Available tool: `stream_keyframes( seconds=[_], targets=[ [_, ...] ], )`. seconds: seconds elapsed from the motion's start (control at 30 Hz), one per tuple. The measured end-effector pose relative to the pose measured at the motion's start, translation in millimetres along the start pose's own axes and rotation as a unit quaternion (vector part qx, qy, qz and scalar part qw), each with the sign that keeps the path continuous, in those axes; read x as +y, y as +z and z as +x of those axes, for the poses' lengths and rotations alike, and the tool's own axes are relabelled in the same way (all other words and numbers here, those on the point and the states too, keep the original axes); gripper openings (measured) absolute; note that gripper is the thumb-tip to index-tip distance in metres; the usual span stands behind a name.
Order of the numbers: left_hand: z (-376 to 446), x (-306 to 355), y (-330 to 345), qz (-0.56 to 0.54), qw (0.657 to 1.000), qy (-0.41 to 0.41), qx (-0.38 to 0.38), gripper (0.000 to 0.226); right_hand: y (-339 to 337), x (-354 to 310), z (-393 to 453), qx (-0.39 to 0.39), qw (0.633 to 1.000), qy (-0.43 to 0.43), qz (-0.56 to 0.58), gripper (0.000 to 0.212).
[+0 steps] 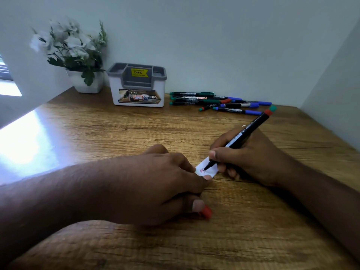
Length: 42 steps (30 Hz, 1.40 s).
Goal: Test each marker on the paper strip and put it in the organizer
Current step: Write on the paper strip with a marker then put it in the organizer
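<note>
— Across the wooden surface, what stands out, biggest first?

— At the back, a potted white flower plant, then the grey-and-white organizer, which shows no markers from this angle. Just right of it lies a loose pile of markers with green, blue and red caps.

— And the hands?

— Left hand presses the paper strip flat with its fingers while a red cap is tucked under its thumb. Right hand grips a black-barrelled red marker like a pen, tip touching the strip beside a small red scribble.

— So which step?

— Testing, I'd judge, with most markers waiting. Next calls for lifting the tip, fitting that red cap back on, then reaching to the organizer.
</note>
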<state>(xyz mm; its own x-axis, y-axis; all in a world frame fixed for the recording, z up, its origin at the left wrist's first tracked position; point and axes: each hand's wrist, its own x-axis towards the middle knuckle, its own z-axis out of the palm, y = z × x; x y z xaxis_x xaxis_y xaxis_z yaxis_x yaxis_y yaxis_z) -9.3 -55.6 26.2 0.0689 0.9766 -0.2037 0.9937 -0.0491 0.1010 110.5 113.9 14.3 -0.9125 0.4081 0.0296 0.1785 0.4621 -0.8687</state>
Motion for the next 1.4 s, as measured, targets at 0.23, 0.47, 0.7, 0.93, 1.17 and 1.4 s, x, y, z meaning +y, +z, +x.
stream_keyframes(
  seconds=[0.23,0.47,0.7,0.93,1.17,1.4],
  targets=[
    [1.1,-2.2,1.3,0.002,1.000,0.016,0.019,0.062,1.3,0.1,0.2,0.021,1.000,0.003,0.003,0.011],
    [2.7,-3.2,2.4,-0.004,0.999,0.017,0.028,0.062,3.2,0.5,-0.1,0.037,0.999,-0.004,0.000,0.014],
    [2.6,-4.5,3.7,-0.006,0.999,0.021,0.033,0.054,4.0,0.5,-1.2,0.050,0.999,-0.001,0.004,0.016],
    [2.5,-5.8,5.1,-0.019,0.999,0.024,0.037,0.050,5.3,-0.5,-0.2,0.074,0.997,0.002,-0.008,0.016],
    [4.7,-4.2,2.4,-0.014,0.999,0.017,0.026,0.049,5.1,-0.8,-0.3,0.077,0.997,0.011,-0.011,0.016],
    [3.0,-5.3,3.7,-0.011,0.999,0.020,0.032,0.050,11.5,-3.5,-5.0,0.023,0.997,-0.052,-0.043,0.015]
  ],
)
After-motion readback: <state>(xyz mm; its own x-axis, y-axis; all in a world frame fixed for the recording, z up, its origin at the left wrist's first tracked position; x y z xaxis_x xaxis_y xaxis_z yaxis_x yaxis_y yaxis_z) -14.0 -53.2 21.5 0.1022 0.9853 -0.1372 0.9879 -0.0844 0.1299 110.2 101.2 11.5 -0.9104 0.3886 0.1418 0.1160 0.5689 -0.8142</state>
